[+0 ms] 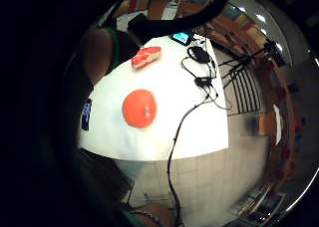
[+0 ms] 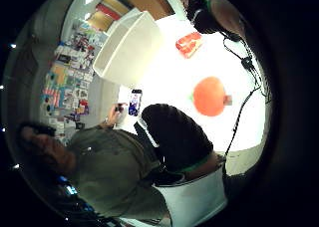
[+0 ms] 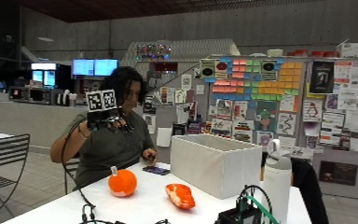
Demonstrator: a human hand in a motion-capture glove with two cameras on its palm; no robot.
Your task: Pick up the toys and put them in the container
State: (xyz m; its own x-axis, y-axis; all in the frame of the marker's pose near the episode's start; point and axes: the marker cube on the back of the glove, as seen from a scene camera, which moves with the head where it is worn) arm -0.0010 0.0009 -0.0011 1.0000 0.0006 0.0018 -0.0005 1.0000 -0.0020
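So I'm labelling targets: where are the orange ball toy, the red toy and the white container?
orange ball toy [image 3: 122, 183], outside view, its round body.
red toy [image 3: 180, 195], outside view, mid-body.
white container [image 3: 209, 170], outside view, front wall.

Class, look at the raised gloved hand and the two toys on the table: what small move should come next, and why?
Probably lower the gloved right hand toward the orange ball toy. The hand is held up above the table, holding nothing, and both the ball and the red-and-white toy lie outside the white container.
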